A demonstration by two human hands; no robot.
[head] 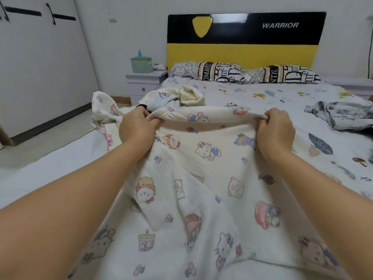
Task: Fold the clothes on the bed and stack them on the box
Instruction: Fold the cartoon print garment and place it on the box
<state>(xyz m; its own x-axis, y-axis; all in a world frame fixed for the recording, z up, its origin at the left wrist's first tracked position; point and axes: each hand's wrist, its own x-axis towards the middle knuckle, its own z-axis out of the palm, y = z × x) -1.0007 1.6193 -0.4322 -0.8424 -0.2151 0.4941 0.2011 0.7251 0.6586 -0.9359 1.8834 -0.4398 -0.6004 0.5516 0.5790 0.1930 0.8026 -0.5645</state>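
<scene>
Your left hand [134, 126] and right hand [275, 128] each pinch the far edge of the cartoon-print garment [203, 178], which trails lengthwise toward you over the bed [262, 93], both grips equally near.

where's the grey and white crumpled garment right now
In the head view, the grey and white crumpled garment lies at the bed's right edge, beyond the right hand and short of the black-and-white lettered pillow.
</scene>
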